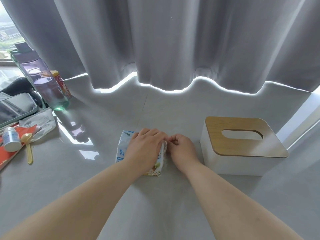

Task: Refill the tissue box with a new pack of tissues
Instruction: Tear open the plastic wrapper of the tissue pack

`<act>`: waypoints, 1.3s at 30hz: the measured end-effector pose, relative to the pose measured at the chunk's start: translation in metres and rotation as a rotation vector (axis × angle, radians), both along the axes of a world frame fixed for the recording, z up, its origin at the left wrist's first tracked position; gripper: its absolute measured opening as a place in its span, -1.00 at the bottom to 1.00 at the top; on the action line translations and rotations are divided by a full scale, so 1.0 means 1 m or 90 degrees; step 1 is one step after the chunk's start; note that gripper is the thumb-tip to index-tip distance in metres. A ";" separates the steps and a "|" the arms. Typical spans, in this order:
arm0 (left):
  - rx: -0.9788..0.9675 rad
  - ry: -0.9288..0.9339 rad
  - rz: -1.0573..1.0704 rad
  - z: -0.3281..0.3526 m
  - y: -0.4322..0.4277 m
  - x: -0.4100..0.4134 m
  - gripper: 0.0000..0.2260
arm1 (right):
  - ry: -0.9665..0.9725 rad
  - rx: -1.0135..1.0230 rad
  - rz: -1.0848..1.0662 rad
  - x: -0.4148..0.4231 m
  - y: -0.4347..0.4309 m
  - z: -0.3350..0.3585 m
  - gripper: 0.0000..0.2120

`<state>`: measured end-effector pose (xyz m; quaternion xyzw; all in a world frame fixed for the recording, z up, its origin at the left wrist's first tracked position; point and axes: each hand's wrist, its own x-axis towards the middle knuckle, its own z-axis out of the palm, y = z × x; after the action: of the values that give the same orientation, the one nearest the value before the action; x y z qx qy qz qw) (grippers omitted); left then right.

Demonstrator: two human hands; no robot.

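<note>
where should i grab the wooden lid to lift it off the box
Likely from above, thumb and fingers on the long edges of the lid: it lies flat atop the box, edges exposed. The oval slot also offers a finger hold.

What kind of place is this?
Probably a home or dorm room: grey curtains over a window, with a water bottle, spoon and tissue box on the table.
</note>
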<state>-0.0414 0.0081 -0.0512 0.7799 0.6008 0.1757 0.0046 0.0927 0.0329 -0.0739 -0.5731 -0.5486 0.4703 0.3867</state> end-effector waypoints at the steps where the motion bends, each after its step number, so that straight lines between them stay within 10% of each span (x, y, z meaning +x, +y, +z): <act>1: 0.006 0.009 0.002 0.000 0.000 0.001 -0.81 | -0.004 -0.004 0.001 0.001 0.000 0.000 -0.93; 6: 0.028 -0.030 0.033 -0.002 -0.001 0.001 -0.64 | 0.134 -0.059 -0.049 0.001 0.003 -0.001 -0.89; 26: 0.028 -0.052 0.019 0.000 0.001 0.011 -0.74 | 0.024 -0.030 -0.018 0.003 0.002 0.003 -0.86; 31: 0.026 -0.072 0.054 -0.001 0.004 0.009 -0.74 | 0.253 -0.117 -0.065 0.002 0.003 0.003 -0.84; 39: 0.025 -0.075 0.056 -0.001 0.003 0.009 -0.75 | 0.049 -0.003 -0.017 0.002 -0.003 0.004 -0.90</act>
<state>-0.0326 0.0112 -0.0521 0.7413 0.6293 0.2330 0.0166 0.0943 0.0302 -0.0699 -0.5625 -0.5244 0.4882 0.4125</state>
